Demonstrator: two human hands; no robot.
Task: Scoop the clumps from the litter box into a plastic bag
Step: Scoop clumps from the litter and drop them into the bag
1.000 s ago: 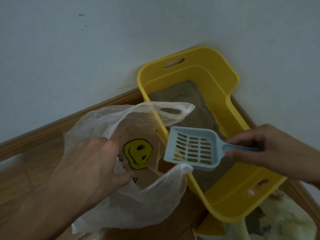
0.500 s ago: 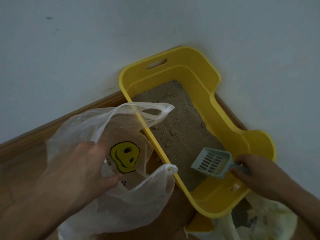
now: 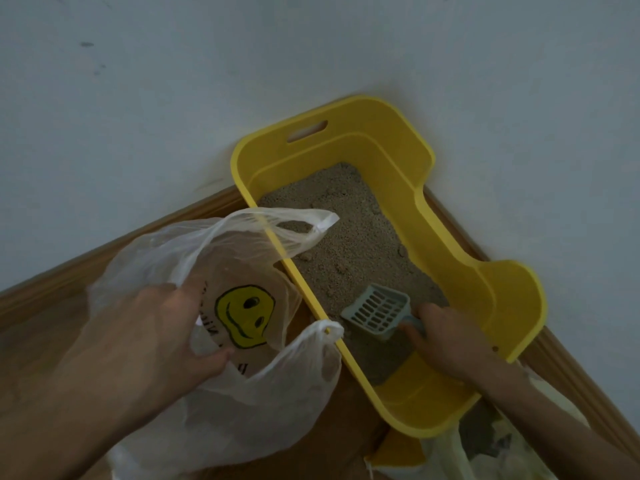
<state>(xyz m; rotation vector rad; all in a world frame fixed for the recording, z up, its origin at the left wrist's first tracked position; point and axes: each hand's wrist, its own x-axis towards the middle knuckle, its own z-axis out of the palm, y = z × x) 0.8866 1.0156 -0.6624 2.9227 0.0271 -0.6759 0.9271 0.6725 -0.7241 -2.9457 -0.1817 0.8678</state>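
Note:
A yellow litter box stands in the corner of the room, filled with grey-brown litter that has a few small clumps on top. My right hand grips the handle of a pale blue slotted scoop, whose head is down on the litter at the near end of the box. My left hand sits inside a clear plastic bag with a yellow smiley face and holds its mouth open, just left of the box. One bag handle drapes over the box's left rim.
White walls meet behind the box, with a wooden skirting board along their foot. The floor is wood. Crumpled pale plastic lies on the floor at the box's near right corner.
My right hand has carried the scoop from over the bag's mouth down into the box, and its head now rests on the litter. The left hand keeps holding the bag open.

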